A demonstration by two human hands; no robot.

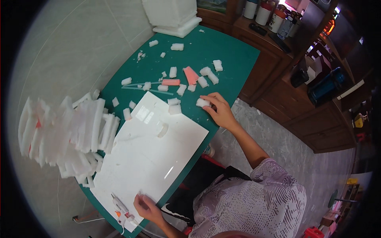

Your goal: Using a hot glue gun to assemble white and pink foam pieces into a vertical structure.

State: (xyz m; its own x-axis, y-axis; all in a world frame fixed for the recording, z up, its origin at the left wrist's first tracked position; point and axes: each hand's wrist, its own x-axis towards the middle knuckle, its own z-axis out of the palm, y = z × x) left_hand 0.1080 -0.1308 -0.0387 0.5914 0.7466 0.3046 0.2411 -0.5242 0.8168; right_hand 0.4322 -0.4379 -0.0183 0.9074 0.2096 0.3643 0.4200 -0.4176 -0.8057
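My right hand pinches a small white foam block between thumb and fingers, above the green tabletop beside the corner of a white board. My left hand rests at the near edge of that board, its fingers loosely curled and apart, with nothing visible in them. Next to it lies a white glue gun with an orange part and a cord. Two more foam blocks sit at the board's far corner. A curved, translucent whitish piece lies on the board.
Several loose foam blocks, pink pieces and thin translucent sticks are scattered over the green table. A tall stack of white foam strips stands at the left edge. More white foam stands at the far end. Wooden cabinets line the right.
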